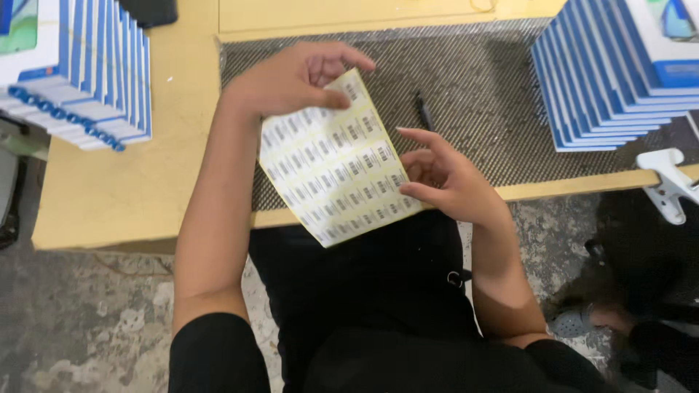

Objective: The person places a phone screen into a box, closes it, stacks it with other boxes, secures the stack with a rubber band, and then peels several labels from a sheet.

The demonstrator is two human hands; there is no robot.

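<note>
We hold a pale yellow paper sheet of small barcode stickers (pixel 336 161) above the wooden surface (pixel 131 182) w/ dark woven mat (pixel 480 109). Our left hand (pixel 291 76) has its grip pinched on the sheet's top edge. Our right hand (pixel 444 178) touches the right edge, fingers loosely spread. A black pen (pixel 424 110) lies just beside. Stacks of blue-white flat boxes (pixel 611 73) stand at both sides.

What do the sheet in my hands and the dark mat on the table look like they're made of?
Sheet: likely paper label stock on a yellowish glossy backing; it bends in the left hand and carries rows of small white stickers.
Mat: looks like woven or textured rubbery material; fine grey-black crosshatch, slight sheen.
</note>
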